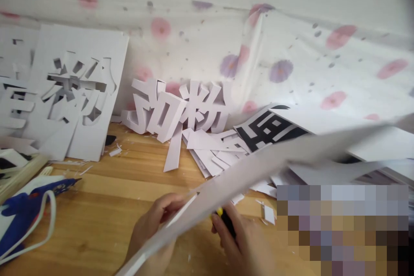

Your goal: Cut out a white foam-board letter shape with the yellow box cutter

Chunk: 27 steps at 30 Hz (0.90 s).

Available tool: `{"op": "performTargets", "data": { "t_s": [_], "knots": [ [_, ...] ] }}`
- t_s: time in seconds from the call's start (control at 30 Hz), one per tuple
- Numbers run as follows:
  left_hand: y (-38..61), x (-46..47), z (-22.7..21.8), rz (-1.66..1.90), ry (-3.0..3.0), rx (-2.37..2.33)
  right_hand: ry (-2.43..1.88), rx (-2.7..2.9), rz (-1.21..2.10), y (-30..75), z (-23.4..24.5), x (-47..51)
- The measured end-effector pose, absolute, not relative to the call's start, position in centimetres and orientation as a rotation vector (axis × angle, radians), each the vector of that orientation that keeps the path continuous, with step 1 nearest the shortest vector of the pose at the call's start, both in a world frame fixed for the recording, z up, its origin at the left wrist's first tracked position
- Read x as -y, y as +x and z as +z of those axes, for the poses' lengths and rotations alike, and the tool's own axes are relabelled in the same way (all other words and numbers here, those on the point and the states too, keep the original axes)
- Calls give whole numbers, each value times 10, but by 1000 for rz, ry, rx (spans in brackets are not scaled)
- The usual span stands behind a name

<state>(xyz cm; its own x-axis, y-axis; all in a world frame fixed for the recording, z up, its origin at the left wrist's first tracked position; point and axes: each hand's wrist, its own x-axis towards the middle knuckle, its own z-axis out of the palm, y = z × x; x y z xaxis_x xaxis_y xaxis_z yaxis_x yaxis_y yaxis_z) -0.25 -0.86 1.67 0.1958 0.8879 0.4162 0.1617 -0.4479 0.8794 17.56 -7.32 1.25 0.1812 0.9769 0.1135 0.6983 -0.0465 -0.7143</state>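
The board (258, 164) spans 7 to 2 o'clock — likely light, stiff, crease-prone; take it by the edges. The left hand (155, 224) clamps its low end, the right hand (247, 243) a knife (225, 221).

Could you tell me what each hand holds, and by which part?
The left hand grips the long white strip near its lower end; the right hand holds a yellow-and-black tool by its black handle.
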Motion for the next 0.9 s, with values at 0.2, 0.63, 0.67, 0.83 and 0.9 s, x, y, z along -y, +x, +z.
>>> {"op": "performTargets", "data": {
  "t_s": [0.2, 0.63, 0.67, 0.83, 0.9],
  "knots": [
    [-2, 8, 30, 1338, 1830, -994, -1910, 1508, 487, 172, 8, 70],
    [-4, 10, 31, 1322, 1946, -948, -1760, 1494, 658, 169, 18, 71],
    [-2, 11, 32, 1303, 1957, -951, -1756, 1485, 668, 168, 17, 71],
    [2, 14, 28, 1366, 2053, -950, -1763, 1485, 773, 166, 19, 70],
    [1, 13, 25, 1331, 2077, -908, -1789, 1497, 800, 165, 22, 71]
  ]
}}
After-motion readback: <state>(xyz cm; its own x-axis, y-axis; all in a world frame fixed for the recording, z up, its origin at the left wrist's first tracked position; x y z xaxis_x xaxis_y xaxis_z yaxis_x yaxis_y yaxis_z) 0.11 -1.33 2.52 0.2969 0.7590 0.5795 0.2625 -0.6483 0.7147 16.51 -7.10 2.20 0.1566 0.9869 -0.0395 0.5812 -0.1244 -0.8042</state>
